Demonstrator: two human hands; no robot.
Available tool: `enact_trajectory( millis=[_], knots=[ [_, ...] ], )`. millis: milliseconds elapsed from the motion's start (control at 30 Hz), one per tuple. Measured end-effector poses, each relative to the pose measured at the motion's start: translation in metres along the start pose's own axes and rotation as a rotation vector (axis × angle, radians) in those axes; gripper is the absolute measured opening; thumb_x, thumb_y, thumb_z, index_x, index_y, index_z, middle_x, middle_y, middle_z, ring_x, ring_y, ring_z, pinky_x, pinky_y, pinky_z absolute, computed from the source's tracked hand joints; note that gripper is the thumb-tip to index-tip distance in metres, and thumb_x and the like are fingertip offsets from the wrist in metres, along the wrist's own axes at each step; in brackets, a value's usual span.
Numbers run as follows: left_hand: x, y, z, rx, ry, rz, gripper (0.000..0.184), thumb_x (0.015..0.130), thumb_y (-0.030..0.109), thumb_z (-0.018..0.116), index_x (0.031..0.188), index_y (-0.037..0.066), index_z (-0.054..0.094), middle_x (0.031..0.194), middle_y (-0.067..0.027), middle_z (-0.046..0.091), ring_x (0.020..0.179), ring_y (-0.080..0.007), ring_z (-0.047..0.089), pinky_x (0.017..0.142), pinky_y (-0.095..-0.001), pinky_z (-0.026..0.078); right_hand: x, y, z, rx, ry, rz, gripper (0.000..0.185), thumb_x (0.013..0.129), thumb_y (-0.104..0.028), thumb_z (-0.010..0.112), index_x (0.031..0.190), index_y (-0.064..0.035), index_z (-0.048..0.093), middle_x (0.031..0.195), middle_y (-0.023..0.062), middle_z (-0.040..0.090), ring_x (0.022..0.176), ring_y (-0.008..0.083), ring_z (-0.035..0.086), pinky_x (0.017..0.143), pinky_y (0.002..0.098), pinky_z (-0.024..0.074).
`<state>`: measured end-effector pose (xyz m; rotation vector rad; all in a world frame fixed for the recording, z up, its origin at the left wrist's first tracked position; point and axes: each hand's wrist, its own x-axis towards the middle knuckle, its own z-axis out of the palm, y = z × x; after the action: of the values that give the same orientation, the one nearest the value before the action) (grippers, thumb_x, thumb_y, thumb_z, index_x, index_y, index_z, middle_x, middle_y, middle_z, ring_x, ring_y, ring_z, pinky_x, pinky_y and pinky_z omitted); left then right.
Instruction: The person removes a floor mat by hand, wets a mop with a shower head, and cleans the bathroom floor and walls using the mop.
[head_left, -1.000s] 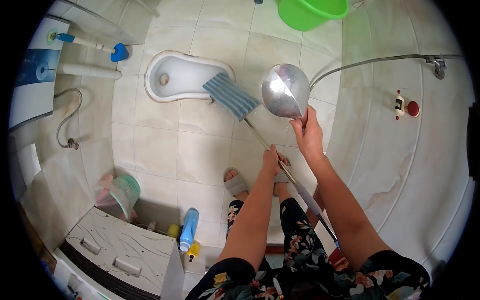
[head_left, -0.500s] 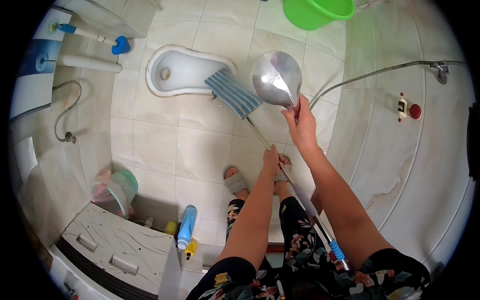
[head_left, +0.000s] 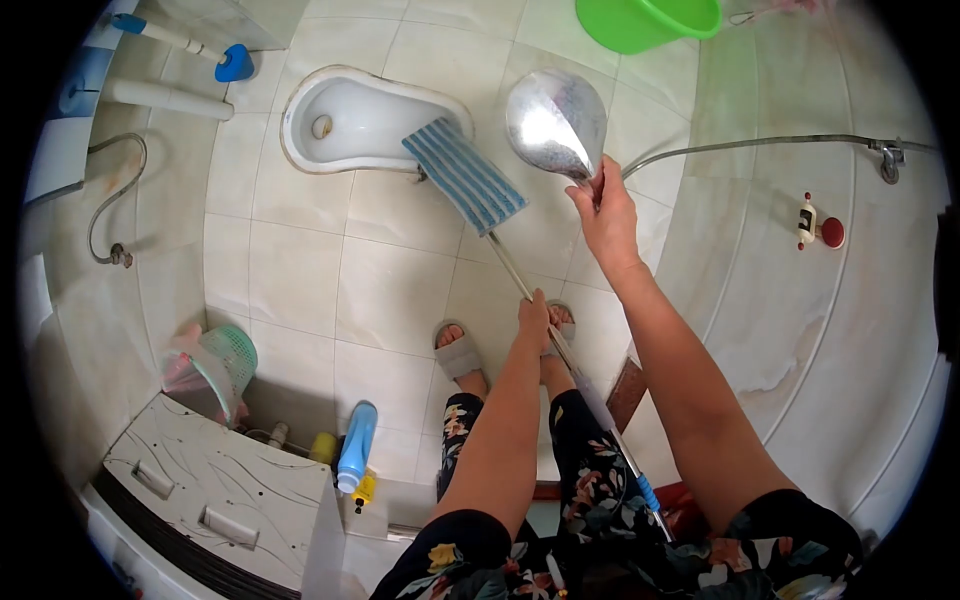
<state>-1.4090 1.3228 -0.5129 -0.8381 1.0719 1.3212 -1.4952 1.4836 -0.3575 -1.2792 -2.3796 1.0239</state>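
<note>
My left hand [head_left: 537,318] is wrapped round the metal pole of a flat mop. The mop's blue striped pad [head_left: 464,178] is lifted, its upper corner overlapping the right end of the white squat toilet [head_left: 375,118]. Its pole runs back past my legs to a blue grip [head_left: 648,493]. In my right hand [head_left: 610,225] is the handle of a large round shower head [head_left: 556,122], held just right of the mop pad. A metal hose [head_left: 740,145] leads from behind that hand to the right wall. No water stream can be made out.
A green basin [head_left: 650,25] stands at the top. At the left are a pipe, a toilet plunger [head_left: 233,64] and a pale green basket [head_left: 230,352]. A blue bottle [head_left: 357,445] and a yellow bottle [head_left: 365,488] stand beside the white cabinet [head_left: 220,490].
The view has shifted slightly, so the room sits a little differently. The mop pad now turns its striped face more fully toward me. Both hands keep their holds.
</note>
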Motion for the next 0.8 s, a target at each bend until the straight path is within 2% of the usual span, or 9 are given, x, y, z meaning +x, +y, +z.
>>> enact_trajectory(
  millis=[100,200,300,333,400,533,700,733,800],
  knots=[
    [0.003,-0.003,-0.003,0.016,0.035,-0.040,0.028,0.092,0.028,0.041,0.083,0.004,0.033,0.054,-0.0057,0.038,0.043,-0.0165,0.038,0.040,-0.0329,0.038,0.001,0.000,0.002,-0.016,-0.034,-0.007,0.031,0.080,-0.008,0.066,0.102,-0.0037,0.044,0.071,0.0087,0.049,0.061,0.0234,0.050,0.059,0.0341,0.0440],
    [0.007,-0.005,-0.004,0.010,0.056,-0.040,0.030,0.094,0.031,0.046,0.078,0.007,0.037,0.060,-0.0042,0.039,0.048,-0.0164,0.041,0.047,-0.0366,0.042,0.002,0.002,0.009,0.030,-0.015,-0.040,0.032,0.080,-0.008,0.066,0.104,-0.0040,0.044,0.071,0.0080,0.049,0.061,0.0222,0.049,0.060,0.0336,0.0440],
    [0.008,-0.008,-0.006,0.036,0.058,-0.036,0.029,0.094,0.031,0.046,0.080,0.007,0.037,0.061,-0.0040,0.040,0.049,-0.0162,0.041,0.049,-0.0368,0.043,0.004,0.003,0.013,0.058,0.014,-0.019,0.032,0.081,-0.007,0.065,0.105,-0.0037,0.044,0.072,0.0073,0.050,0.061,0.0206,0.049,0.061,0.0324,0.0443],
    [0.010,-0.009,-0.007,0.025,0.043,-0.045,0.029,0.093,0.031,0.045,0.086,0.005,0.036,0.059,-0.0046,0.040,0.047,-0.0155,0.040,0.046,-0.0346,0.042,0.004,0.004,0.012,0.056,0.012,-0.020,0.032,0.081,-0.007,0.065,0.105,-0.0037,0.044,0.072,0.0073,0.050,0.061,0.0206,0.049,0.061,0.0324,0.0443],
    [0.011,-0.010,-0.006,0.010,0.027,-0.056,0.030,0.093,0.031,0.043,0.091,0.002,0.035,0.058,-0.0051,0.040,0.045,-0.0149,0.039,0.043,-0.0324,0.040,0.005,0.006,0.011,0.051,-0.049,0.030,0.044,0.081,-0.006,0.066,0.120,-0.0048,0.044,0.076,0.0043,0.052,0.069,0.0132,0.050,0.069,0.0261,0.0452],
    [0.004,-0.004,-0.003,0.035,0.065,-0.066,0.029,0.094,0.031,0.042,0.090,0.004,0.033,0.060,-0.0048,0.040,0.047,-0.0147,0.039,0.045,-0.0315,0.040,0.004,0.012,0.012,0.021,-0.057,0.011,0.037,0.081,-0.007,0.066,0.110,-0.0030,0.044,0.073,0.0066,0.050,0.062,0.0180,0.049,0.062,0.0301,0.0450],
    [-0.001,-0.002,-0.003,-0.004,0.009,-0.060,0.028,0.094,0.031,0.042,0.086,0.006,0.031,0.060,-0.0045,0.040,0.048,-0.0145,0.038,0.045,-0.0317,0.040,0.008,0.011,0.019,0.089,-0.053,-0.005,0.043,0.079,-0.006,0.068,0.114,-0.0026,0.044,0.074,0.0059,0.049,0.064,0.0156,0.049,0.063,0.0296,0.0452],
    [-0.001,-0.003,-0.003,-0.004,0.022,-0.049,0.028,0.094,0.031,0.044,0.085,0.006,0.034,0.061,-0.0051,0.041,0.049,-0.0157,0.040,0.047,-0.0341,0.041,0.010,0.013,0.020,0.089,-0.054,-0.004,0.043,0.079,-0.006,0.068,0.114,-0.0026,0.044,0.074,0.0059,0.049,0.064,0.0156,0.049,0.063,0.0296,0.0452],
    [0.001,-0.004,-0.004,-0.004,0.035,-0.038,0.028,0.094,0.031,0.045,0.084,0.006,0.036,0.062,-0.0056,0.042,0.051,-0.0168,0.042,0.049,-0.0365,0.042,0.013,0.016,0.025,0.121,-0.082,0.011,0.045,0.080,-0.005,0.068,0.118,-0.0032,0.044,0.074,0.0009,0.049,0.068,0.0097,0.046,0.067,0.0231,0.0431]
  ],
)
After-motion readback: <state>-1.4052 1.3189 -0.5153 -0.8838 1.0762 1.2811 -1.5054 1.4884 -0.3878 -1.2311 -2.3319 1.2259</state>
